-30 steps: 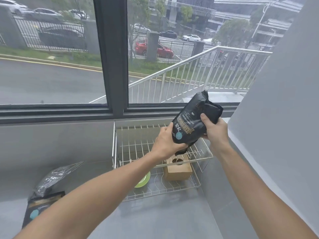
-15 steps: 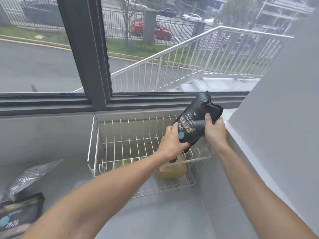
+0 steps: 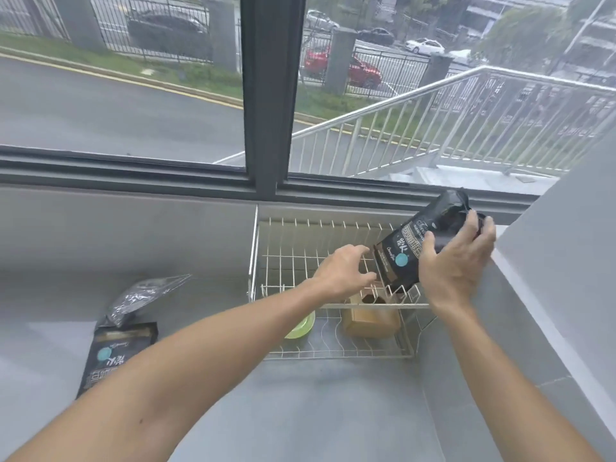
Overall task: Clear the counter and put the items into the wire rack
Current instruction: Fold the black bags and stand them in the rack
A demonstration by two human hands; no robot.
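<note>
The wire rack is thin metal rod with a pale, smooth coating, and the table under it is a matt grey surface, smooth as tile. The black coffee bag looks like soft plastic film with a dull sheen, the flat pack printed matt black, the crumpled wrapper clear and glossy. The box is plain brown cardboard; the green plate is smooth and shiny.

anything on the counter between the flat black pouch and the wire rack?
Head view: only the left forearm crosses above; counter bare between flat pouch and wire rack.
</note>
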